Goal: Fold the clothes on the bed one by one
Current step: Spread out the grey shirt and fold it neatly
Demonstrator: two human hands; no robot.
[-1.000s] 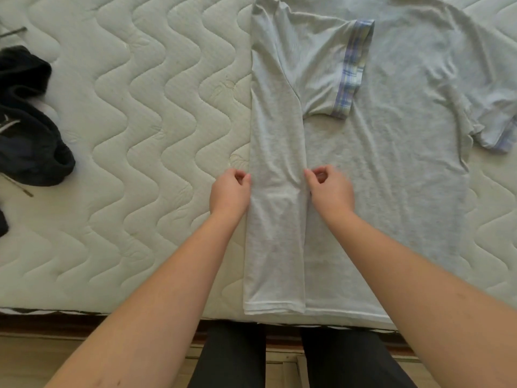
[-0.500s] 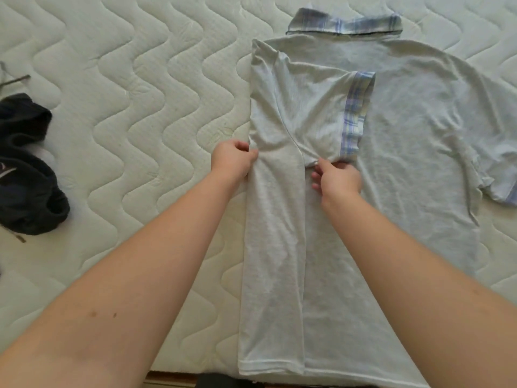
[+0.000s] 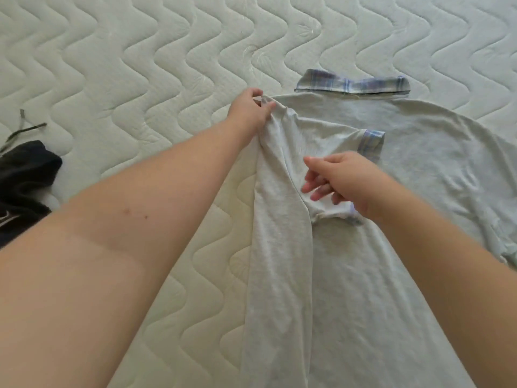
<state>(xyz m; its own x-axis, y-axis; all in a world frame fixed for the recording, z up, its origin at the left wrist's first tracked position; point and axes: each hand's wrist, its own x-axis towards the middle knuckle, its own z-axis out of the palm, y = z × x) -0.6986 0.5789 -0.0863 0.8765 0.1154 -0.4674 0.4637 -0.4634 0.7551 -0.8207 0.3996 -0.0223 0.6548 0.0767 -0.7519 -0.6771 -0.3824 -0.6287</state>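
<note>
A light grey polo shirt (image 3: 419, 169) with a plaid collar (image 3: 352, 85) lies flat on the mattress, its left side folded inward in a long strip. The folded sleeve with its plaid cuff (image 3: 372, 144) lies across the chest. My left hand (image 3: 250, 109) pinches the shirt's shoulder corner at the top of the fold. Over the folded sleeve, my right hand (image 3: 341, 180) has loosely spread fingers that touch the fabric near the sleeve's lower edge.
A dark garment (image 3: 25, 186) with a drawstring lies at the left edge of the quilted white mattress (image 3: 140, 65). The shirt's right sleeve reaches the right edge of the view.
Both hands slid up the folded strip from mid-shirt toward the shoulder. My left hand now pinches the shoulder corner, and my right hand let go of the fold's edge and spread its fingers.
</note>
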